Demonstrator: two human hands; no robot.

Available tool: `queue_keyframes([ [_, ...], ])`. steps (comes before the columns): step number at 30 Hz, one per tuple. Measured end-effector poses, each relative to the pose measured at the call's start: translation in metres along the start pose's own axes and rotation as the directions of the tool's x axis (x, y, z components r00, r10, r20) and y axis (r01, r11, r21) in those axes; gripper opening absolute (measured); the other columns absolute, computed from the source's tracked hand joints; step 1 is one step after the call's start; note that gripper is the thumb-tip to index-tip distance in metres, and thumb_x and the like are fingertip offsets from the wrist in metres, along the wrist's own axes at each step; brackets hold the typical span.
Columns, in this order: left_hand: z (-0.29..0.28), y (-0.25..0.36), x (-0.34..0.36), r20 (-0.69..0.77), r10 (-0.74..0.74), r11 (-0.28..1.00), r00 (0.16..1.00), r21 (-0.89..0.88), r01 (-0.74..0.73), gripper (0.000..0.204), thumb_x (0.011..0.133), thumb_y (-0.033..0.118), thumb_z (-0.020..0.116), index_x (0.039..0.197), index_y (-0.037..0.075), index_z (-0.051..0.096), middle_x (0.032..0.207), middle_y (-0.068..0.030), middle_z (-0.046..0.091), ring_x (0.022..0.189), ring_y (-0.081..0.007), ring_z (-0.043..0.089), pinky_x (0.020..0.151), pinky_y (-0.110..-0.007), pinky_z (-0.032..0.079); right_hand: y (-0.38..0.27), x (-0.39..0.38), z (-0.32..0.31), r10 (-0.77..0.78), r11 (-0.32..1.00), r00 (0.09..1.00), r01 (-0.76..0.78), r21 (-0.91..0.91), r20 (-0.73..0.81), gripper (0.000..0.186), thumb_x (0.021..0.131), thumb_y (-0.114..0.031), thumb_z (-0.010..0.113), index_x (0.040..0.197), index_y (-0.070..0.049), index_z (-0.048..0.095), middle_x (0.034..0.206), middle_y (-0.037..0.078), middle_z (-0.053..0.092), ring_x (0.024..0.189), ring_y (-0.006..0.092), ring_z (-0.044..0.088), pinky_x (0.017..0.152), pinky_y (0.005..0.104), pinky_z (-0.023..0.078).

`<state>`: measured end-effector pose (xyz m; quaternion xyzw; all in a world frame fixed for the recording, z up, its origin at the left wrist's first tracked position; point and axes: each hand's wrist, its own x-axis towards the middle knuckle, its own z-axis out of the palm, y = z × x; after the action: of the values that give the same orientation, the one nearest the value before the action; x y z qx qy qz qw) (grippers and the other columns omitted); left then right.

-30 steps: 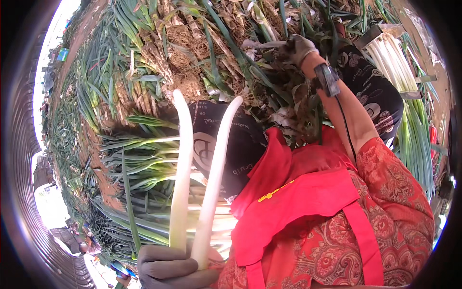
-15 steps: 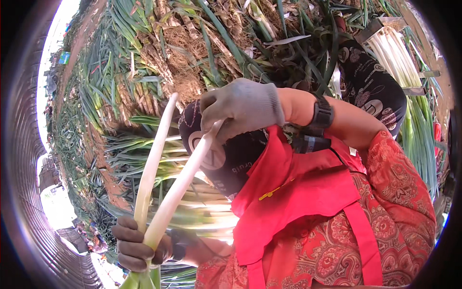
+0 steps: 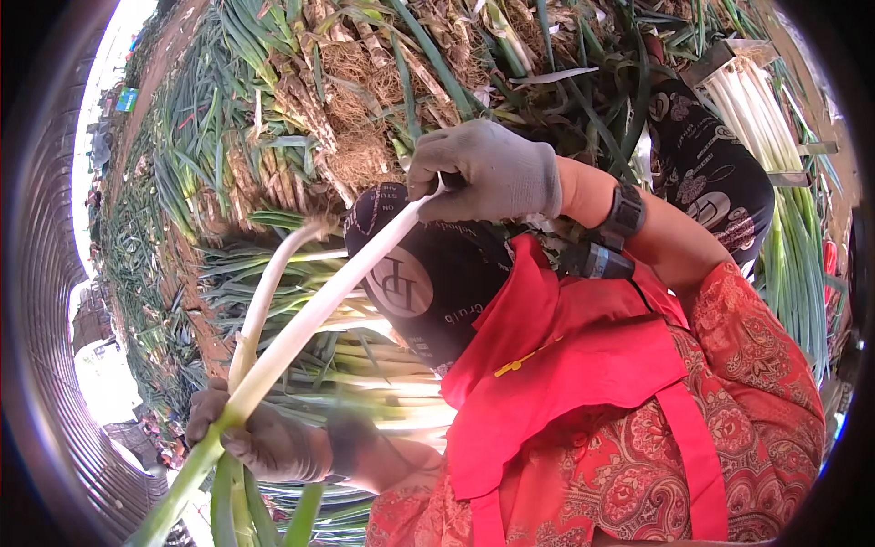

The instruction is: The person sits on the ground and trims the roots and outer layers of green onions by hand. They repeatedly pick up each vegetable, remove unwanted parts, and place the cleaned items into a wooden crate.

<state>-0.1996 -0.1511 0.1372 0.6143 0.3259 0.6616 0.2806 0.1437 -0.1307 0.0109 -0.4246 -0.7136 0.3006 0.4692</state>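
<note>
Both my hands wear grey gloves. My left hand (image 3: 273, 445), at the lower left, is closed round two long green onions near where their white shafts turn green. One green onion (image 3: 314, 317) slants up to the right. My right hand (image 3: 492, 173) pinches its white end between thumb and fingers, where a thin pointed tip shows. The other green onion (image 3: 262, 296) stands more upright behind it, its root end bent to the right and blurred. Green leaves hang below my left hand. My dark patterned trouser leg (image 3: 410, 283) lies behind the shafts.
Untrimmed green onions with brown roots (image 3: 355, 150) are heaped ahead. Cleaner white shafts (image 3: 392, 383) lie beside my leg. At the far right a bundle of green onions (image 3: 752, 105) rests in a metal holder (image 3: 788, 178). A ribbed sheet wall (image 3: 46, 346) curves along the left.
My right hand has moved slightly up and right with the end of one green onion. My left hand has shifted left and up, and the two shafts are spread farther apart.
</note>
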Motion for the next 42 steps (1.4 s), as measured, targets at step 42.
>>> queue_keyframes([
  [42,-0.009,-0.047,-0.020,-0.219,0.010,0.714,0.976,0.685,0.146,0.036,0.093,-0.009,0.048,0.125,-0.004,0.063,0.125,-0.0193,0.058,0.103,-0.0240,0.063,0.087,-0.031,0.057,0.088,-0.114,-0.062,0.434,0.791,0.720,-0.593,-0.154,-0.542,0.022,0.087,-0.020,0.073,0.092,0.001,0.068,0.081,0.012,0.070,0.071,0.0177,0.067,0.067,0.0324,0.054],
])
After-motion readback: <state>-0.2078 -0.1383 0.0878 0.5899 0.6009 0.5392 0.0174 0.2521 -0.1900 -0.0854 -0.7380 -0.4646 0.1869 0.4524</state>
